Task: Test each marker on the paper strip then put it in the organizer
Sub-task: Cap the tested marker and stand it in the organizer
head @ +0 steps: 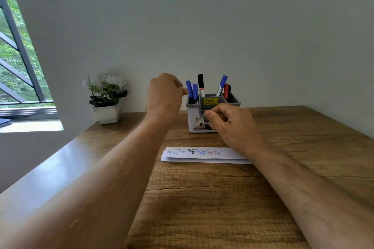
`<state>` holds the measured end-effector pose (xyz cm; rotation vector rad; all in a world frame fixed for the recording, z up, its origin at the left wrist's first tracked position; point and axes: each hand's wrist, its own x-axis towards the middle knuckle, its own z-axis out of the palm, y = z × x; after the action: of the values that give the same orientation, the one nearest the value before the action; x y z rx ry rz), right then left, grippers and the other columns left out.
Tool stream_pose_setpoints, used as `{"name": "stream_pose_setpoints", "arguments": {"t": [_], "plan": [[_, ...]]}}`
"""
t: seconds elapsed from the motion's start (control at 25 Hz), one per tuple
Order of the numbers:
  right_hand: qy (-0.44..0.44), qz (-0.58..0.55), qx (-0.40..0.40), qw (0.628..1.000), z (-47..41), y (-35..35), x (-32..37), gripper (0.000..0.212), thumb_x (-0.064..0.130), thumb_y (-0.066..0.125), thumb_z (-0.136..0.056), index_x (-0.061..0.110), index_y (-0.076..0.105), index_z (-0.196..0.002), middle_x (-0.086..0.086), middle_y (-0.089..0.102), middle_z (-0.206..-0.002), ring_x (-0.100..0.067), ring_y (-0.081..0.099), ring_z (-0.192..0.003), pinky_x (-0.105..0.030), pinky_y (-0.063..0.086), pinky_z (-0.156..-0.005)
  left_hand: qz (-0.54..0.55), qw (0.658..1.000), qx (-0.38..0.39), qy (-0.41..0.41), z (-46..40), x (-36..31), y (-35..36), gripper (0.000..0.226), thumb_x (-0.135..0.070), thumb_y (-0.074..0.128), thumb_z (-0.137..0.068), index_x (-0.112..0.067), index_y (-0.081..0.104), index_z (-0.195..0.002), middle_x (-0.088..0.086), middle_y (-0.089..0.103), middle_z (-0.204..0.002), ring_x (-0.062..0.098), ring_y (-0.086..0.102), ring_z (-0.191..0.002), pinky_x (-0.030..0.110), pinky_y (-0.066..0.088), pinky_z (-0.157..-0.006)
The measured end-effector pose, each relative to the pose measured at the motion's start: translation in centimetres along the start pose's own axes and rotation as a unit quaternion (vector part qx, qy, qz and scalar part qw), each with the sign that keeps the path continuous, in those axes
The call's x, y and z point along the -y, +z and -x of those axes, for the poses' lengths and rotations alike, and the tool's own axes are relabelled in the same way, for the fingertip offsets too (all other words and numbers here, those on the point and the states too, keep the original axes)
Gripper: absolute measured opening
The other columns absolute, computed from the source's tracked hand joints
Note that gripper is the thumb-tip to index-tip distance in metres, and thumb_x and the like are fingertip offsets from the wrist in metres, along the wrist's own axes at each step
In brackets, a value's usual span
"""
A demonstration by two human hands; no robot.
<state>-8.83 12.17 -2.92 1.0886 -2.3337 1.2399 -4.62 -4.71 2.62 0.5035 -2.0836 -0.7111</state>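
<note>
wood desk [202, 198] | white wall [202, 26] | left hand [164, 95] pinches blue marker [189, 89] | right hand [232, 125] curled, empty

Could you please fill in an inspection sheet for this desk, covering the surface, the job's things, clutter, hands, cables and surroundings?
Surface: wooden desk, grain visible, set against a white wall.
Job's things: paper strip lies flat with green, blue, black and red test marks; organizer stands behind it holding blue markers, a black-capped marker, a blue pen and red and black ones at the right.
Clutter: potted plant with white flowers, left of the organizer.
Hands: left hand curled, fingertips at the blue markers; right hand loosely curled before the organizer, nothing seen in it.
Cables: nothing seen.
Surroundings: barred window at left, foliage outside.
</note>
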Motion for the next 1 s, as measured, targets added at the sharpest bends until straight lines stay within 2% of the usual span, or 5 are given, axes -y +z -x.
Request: {"name": "stream_pose_setpoints", "arguments": {"t": [0.08, 0.24, 0.48, 0.64, 1.0], "plan": [[0.0, 0.003, 0.004, 1.0, 0.2, -0.1, 0.0, 0.026, 0.044, 0.052, -0.097, 0.023, 0.067, -0.099, 0.008, 0.068, -0.087, -0.006, 0.065, -0.084, -0.021, 0.05, -0.072, -0.044, 0.998, 0.027, -0.03, 0.3, 0.5, -1.6, 0.012, -0.026, 0.081, -0.078, -0.018, 0.073, -0.077, 0.0, 0.073, -0.073, 0.013, 0.071, -0.069, 0.035, 0.061, -0.073], [-0.009, 0.019, 0.014, 1.0, 0.6, -0.4, 0.3, 0.029, 0.043, 0.053, -0.097, 0.02, 0.071, -0.092, 0.01, 0.064, -0.075, -0.001, 0.06, -0.071, -0.016, 0.038, -0.06, -0.189, 0.975, 0.089, -0.076, 1.0, 2.8, -3.9, 0.028, -0.03, 0.089, -0.067, -0.011, 0.074, -0.08, 0.009, 0.074, -0.076, 0.025, 0.073, -0.072, 0.039, 0.062, -0.071], [-0.007, 0.014, 0.026, 1.0, 0.5, -0.4, 0.5, 0.031, 0.044, 0.053, -0.096, 0.021, 0.073, -0.091, 0.009, 0.065, -0.071, -0.004, 0.059, -0.063, -0.019, 0.038, -0.057, -0.347, 0.926, 0.126, -0.073, 2.5, 6.0, -5.4, 0.028, -0.018, 0.078, -0.08, -0.013, 0.053, -0.067, 0.005, 0.056, -0.07, 0.027, 0.06, -0.073, 0.032, 0.048, -0.058], [-0.01, 0.022, 0.041, 0.999, 0.4, -0.1, 0.7, 0.032, 0.045, 0.052, -0.097, 0.021, 0.072, -0.09, 0.011, 0.064, -0.071, -0.001, 0.056, -0.06, -0.017, 0.036, -0.056, -0.365, 0.913, 0.156, -0.091, 2.3, 6.2, -5.6, 0.025, -0.024, 0.081, -0.078, -0.01, 0.064, -0.089, 0.007, 0.056, -0.079, 0.026, 0.056, -0.076, 0.033, 0.046, -0.06], [-0.012, 0.018, 0.051, 0.998, 0.3, 0.0, 0.8, 0.034, 0.046, 0.051, -0.097, 0.02, 0.073, -0.091, 0.012, 0.063, -0.071, -0.002, 0.06, -0.069, -0.02, 0.04, -0.061, -0.355, 0.905, 0.208, -0.105, 2.9, 4.8, -3.8, 0.044, -0.041, 0.086, -0.069, -0.013, 0.055, -0.085, 0.008, 0.063, -0.086, 0.024, 0.061, -0.08, 0.033, 0.052, -0.066]]}}
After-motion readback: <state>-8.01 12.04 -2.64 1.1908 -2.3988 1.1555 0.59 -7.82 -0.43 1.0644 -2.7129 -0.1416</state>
